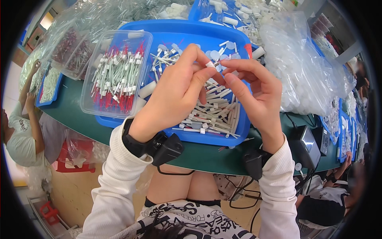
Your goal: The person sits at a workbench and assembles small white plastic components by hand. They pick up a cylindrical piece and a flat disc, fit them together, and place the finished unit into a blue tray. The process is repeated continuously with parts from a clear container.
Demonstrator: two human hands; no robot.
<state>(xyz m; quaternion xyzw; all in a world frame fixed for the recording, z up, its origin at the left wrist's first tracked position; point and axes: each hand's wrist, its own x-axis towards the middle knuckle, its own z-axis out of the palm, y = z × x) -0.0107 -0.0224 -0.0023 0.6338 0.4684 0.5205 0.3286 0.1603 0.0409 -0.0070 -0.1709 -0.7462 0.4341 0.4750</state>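
Above a blue tray (187,27), my left hand (175,85) pinches a small white plastic connector (210,64) between thumb and forefinger. A short dark, metallic-looking end sticks out of it to the right. My right hand (258,85) is curled close by, its forefinger tip at that end. Whatever its fingers grip is too small to make out. Under both hands, the tray holds loose white sleeves (217,117), short wires with connectors and translucent discs (215,54). At the left, a clear plastic box (85,97) holds many red-and-white wires with white connectors (117,75).
Another clear box (73,53) of dark red pieces stands at the far left. A plastic bag of white parts (296,71) lies on the right, near a black device (305,145) with cables. The green table's (75,119) edge curves before me. People work on both sides.
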